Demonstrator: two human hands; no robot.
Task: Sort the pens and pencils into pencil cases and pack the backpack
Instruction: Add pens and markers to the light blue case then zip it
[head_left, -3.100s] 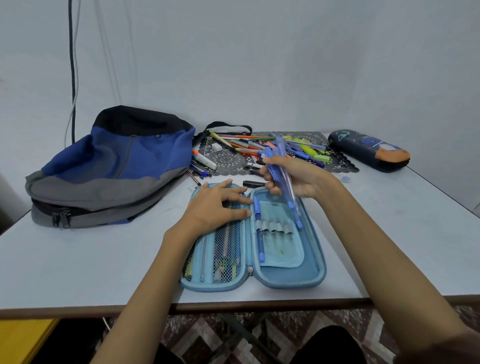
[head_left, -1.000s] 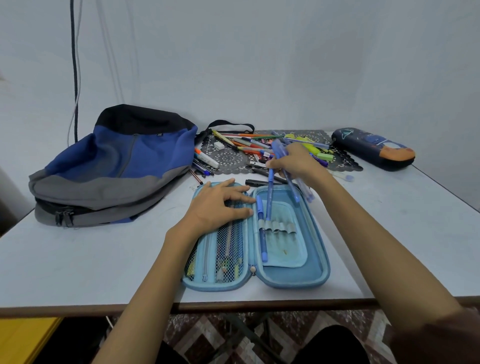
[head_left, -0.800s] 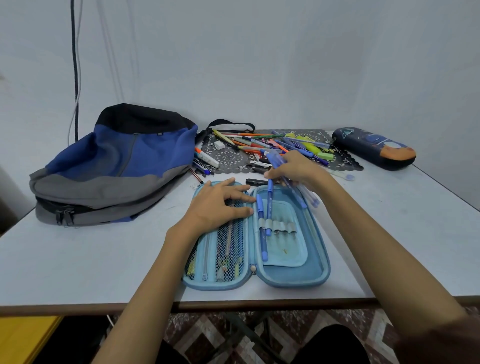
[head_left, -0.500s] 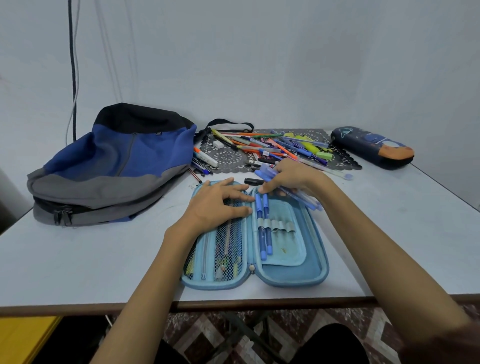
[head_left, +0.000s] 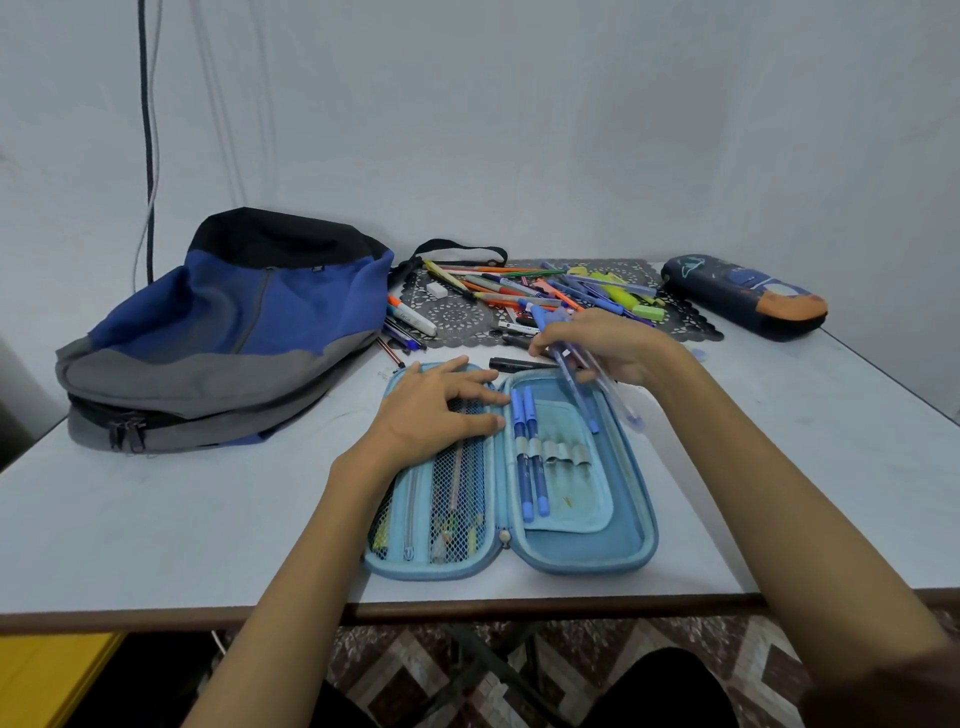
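Pinning hand (left): the left hand (head_left: 431, 410) is lying flat on the mesh pocket (head_left: 462, 483) side of the case. Fingers are straight and spread, not wrapping around anything, just pressing down.
Right hand: the right hand (head_left: 608, 345) is hovering over the far end of the case's right half. Its fingers are curling tight around a bunch of blue pens (head_left: 584, 408), so it's clamped on those. The pens are sticking out both ways, with the lower ends slanting down toward the case's right rim.
Case: the light blue pencil case (head_left: 587, 564) is lying open like a book near the front edge of the table (head_left: 156, 519).
Loops: two blue pens (head_left: 530, 452) are sitting side by side in the leftmost elastic loops (head_left: 563, 452), touching each other.
Mesh side: a few thin things are showing through the netting, can't tell what they are.
Pile: the rest of the pens and pencils (head_left: 524, 291) are lying jumbled on a dark lace mat (head_left: 457, 312) behind the case. A black marker (head_left: 514, 364) is lying just off the mat, right by the case's far edge.
Backpack: the blue and grey backpack (head_left: 234, 332) is slumping on its side at the left, well apart from the case.
Other case: a dark pencil case (head_left: 748, 296) with an orange end is lying closed at the far right, just past the mat.
Writing: a white marker (head_left: 413, 317) beside the backpack is showing some print on its barrel, way too small to read. The dark case is showing pictures, but I'm not making out any words.
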